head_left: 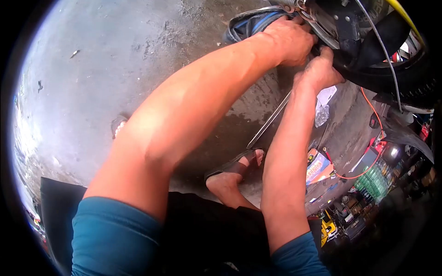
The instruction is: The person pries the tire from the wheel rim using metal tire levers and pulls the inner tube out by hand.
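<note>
My left hand (290, 42) is at the wheel at the top right, its fingers curled over the wheel's near edge and partly hidden there. Just below it, my right hand (320, 71) grips the black tire (391, 73), thumb at the top and the other fingers mostly hidden. Beside my left hand, a folded dark bundle with blue stripes (251, 25) lies against the wheel. A thin grey cable (384, 43) and a yellow one (405, 17) pass in front of the wheel.
A long metal rod (269, 122) lies on the grey floor (115, 55) near my sandalled foot (225, 179). Clear plastic packaging (322, 115), an orange hose (378, 120), a green basket (372, 184) and a yellow item (328, 227) are at the right among tools.
</note>
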`<state>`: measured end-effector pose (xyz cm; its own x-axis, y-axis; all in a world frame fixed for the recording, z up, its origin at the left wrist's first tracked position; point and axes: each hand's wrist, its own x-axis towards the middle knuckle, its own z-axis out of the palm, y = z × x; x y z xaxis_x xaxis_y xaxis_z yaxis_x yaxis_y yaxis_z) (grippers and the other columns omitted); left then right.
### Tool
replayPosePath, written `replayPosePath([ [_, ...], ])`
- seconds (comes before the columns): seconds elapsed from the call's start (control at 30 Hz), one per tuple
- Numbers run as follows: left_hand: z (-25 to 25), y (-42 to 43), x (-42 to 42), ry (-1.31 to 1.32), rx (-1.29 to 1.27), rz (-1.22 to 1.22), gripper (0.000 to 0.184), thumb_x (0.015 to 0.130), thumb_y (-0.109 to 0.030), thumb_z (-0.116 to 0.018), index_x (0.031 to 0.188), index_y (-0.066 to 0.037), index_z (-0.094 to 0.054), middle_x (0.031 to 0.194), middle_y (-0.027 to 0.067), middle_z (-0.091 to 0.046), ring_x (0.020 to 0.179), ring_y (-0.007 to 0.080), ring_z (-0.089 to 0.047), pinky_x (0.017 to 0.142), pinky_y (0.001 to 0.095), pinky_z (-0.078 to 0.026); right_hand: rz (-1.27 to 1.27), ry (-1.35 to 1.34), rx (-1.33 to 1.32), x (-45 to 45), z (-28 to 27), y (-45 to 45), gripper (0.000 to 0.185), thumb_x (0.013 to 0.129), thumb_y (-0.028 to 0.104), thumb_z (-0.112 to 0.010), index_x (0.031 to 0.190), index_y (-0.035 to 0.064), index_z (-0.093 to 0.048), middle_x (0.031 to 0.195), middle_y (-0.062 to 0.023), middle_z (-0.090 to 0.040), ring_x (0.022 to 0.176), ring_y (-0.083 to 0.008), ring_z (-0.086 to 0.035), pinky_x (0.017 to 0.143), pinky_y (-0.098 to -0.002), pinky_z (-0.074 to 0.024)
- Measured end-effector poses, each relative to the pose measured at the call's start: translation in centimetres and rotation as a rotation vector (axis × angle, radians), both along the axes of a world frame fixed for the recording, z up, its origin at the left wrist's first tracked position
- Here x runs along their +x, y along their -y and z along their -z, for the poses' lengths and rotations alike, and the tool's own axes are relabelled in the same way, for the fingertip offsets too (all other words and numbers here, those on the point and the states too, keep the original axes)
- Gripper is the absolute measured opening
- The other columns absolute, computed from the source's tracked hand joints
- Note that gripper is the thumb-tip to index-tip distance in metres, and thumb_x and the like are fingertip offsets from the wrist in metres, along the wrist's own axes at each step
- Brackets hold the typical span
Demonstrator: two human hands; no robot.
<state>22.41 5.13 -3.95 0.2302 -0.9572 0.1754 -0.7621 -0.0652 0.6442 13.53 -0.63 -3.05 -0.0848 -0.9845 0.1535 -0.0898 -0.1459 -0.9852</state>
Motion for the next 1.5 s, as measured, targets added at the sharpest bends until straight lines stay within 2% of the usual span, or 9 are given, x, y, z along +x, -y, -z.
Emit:
replayPosePath([
  [0.03, -0.8, 0.1, 0.2, -0.130, 0.044, 0.011, 0.042, 0.077, -0.022, -0.061, 0.115, -0.004, -0.063, 0.123, 0.0195, -0.058, 0.114, 0.0334, -0.056, 0.099, 0.0415, -0.042, -0.009, -0.025, -0.007, -0.2, 0.1, 0.1, 0.061, 0.074, -0.003, -0.065, 0.119, -0.0097, -0.025, 0.121, -0.0267, -0.047, 0.102, -0.0296, -0.058, 0.083, -0.0408, -0.0569],
  [0.13, -1.4, 1.1, 0.6, -0.097, 0.164, 0.077, 0.040, 0.077, -0.021, -0.060, 0.112, -0.004, -0.065, 0.122, 0.0196, -0.059, 0.109, 0.0336, -0.058, 0.098, 0.0411, -0.043, -0.035, 0.014, 0.030, 0.3, 0.2, -0.2, 0.059, 0.074, -0.004, -0.063, 0.120, -0.0114, -0.026, 0.121, -0.0260, -0.048, 0.102, -0.0289, -0.059, 0.082, -0.0405, -0.0573],
  [0.3, 2.4, -0.6, -0.3, -0.183, -0.375, -0.124, 0.043, 0.080, -0.015, -0.057, 0.121, -0.006, -0.057, 0.119, 0.0216, -0.059, 0.112, 0.0376, -0.054, 0.097, 0.0453, -0.042, -0.254, 0.197, 0.061, 0.3, 2.0, 0.1, 0.051, 0.077, -0.006, -0.059, 0.120, -0.0141, -0.033, 0.118, -0.0237, -0.053, 0.098, -0.0292, -0.061, 0.082, -0.0387, -0.0570],
  [0.4, 1.6, -1.3, 0.9, -0.443, -0.286, -0.053, 0.051, 0.077, -0.015, -0.055, 0.128, -0.008, -0.055, 0.134, 0.0154, -0.052, 0.127, 0.0343, -0.044, 0.107, 0.0401, -0.036, -0.288, 0.262, 0.103, 1.0, 2.9, -0.3, 0.046, 0.079, -0.005, -0.056, 0.121, -0.0131, -0.039, 0.119, -0.0210, -0.055, 0.098, -0.0287, -0.063, 0.083, -0.0376, -0.0564],
  [0.53, 1.5, -1.0, 1.2, -0.581, -0.215, -0.047, 0.050, 0.078, -0.013, -0.053, 0.128, -0.008, -0.054, 0.127, 0.0194, -0.055, 0.120, 0.0367, -0.049, 0.102, 0.0418, -0.040, -0.256, 0.243, 0.217, 1.8, 2.8, -0.7, 0.045, 0.082, 0.000, -0.055, 0.124, -0.0097, -0.043, 0.121, -0.0181, -0.056, 0.101, -0.0278, -0.063, 0.086, -0.0368, -0.0550],
  [0.63, 2.1, -0.1, 0.6, -0.532, -0.379, -0.092, 0.046, 0.080, -0.013, -0.053, 0.125, -0.006, -0.055, 0.123, 0.0221, -0.056, 0.117, 0.0381, -0.051, 0.099, 0.0425, -0.042, -0.250, 0.253, 0.208, 1.7, 2.7, -1.2, 0.045, 0.084, 0.003, -0.054, 0.126, -0.0090, -0.043, 0.122, -0.0179, -0.056, 0.102, -0.0277, -0.062, 0.087, -0.0363, -0.0542],
  [1.17, 0.0, -1.1, 1.3, -0.375, -0.100, -0.092, 0.041, 0.084, -0.016, -0.053, 0.124, -0.008, -0.054, 0.124, 0.0180, -0.057, 0.117, 0.0354, -0.053, 0.095, 0.0416, -0.046, -0.303, 0.210, 0.119, 1.9, 2.3, -1.4, 0.044, 0.085, 0.001, -0.059, 0.125, -0.0088, -0.045, 0.127, -0.0159, -0.054, 0.106, -0.0240, -0.060, 0.091, -0.0347, -0.0519],
  [1.27, 0.8, -0.8, 0.9, -0.346, -0.229, -0.134, 0.039, 0.083, -0.015, -0.055, 0.121, -0.008, -0.055, 0.121, 0.0178, -0.059, 0.115, 0.0357, -0.054, 0.092, 0.0421, -0.047, -0.369, 0.129, 0.078, 0.9, 3.0, -0.8, 0.044, 0.086, 0.004, -0.060, 0.126, -0.0083, -0.045, 0.127, -0.0161, -0.054, 0.106, -0.0238, -0.060, 0.090, -0.0350, -0.0517],
  [1.5, -0.3, -1.1, 1.5, -0.336, -0.187, -0.116, 0.036, 0.082, -0.013, -0.055, 0.117, -0.008, -0.055, 0.116, 0.0197, -0.060, 0.109, 0.0377, -0.057, 0.088, 0.0438, -0.049, -0.307, 0.234, 0.236, 1.7, 1.8, -1.8, 0.043, 0.087, 0.006, -0.061, 0.125, -0.0093, -0.047, 0.127, -0.0156, -0.055, 0.106, -0.0242, -0.060, 0.090, -0.0358, -0.0516],
])
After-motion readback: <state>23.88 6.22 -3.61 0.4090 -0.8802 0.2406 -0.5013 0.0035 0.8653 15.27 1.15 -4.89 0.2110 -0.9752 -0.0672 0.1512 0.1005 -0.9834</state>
